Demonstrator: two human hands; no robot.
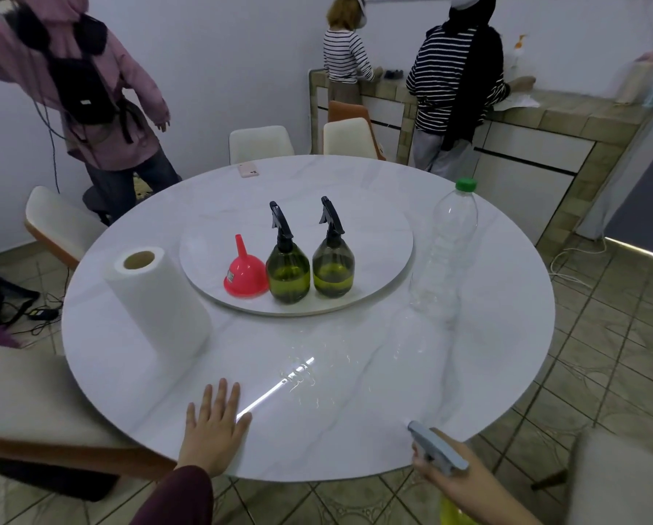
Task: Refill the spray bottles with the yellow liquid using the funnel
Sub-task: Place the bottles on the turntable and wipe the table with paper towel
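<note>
Head view, progress first. Barely begun, by the look of it. Two green spray bottles [288,272] [333,267] upright side by side on the round turntable [378,236] in the middle of the table [355,392], both with black trigger tops screwed on, both showing only a shallow band of yellow-green at the bottom. Pink funnel [246,274] upside down just left of the nearer bottle, spout up, touching neither neck. No funnel seated in any bottle, no cap off, nothing being poured. Left to do, as a judgement: unscrew the tops, seat the funnel, pour, recap, twice over.

Yellow liquid in a third sprayer [440,449], grey trigger head at the near right edge of the table, yellow body partly out of view below. Right hand [446,475] wrapped around its neck, grasping it. Left hand [215,430] flat on the tabletop, fingers straight and spread, holding nothing.

Count: two green spray bottles; one funnel; one grey-headed sprayer with yellow liquid; one clear plastic bottle [449,252] with green cap, seemingly empty, standing right of the turntable; one paper towel roll [158,301] upright at left; one phone [247,170] at the far edge; three other people standing in the room behind.
</note>
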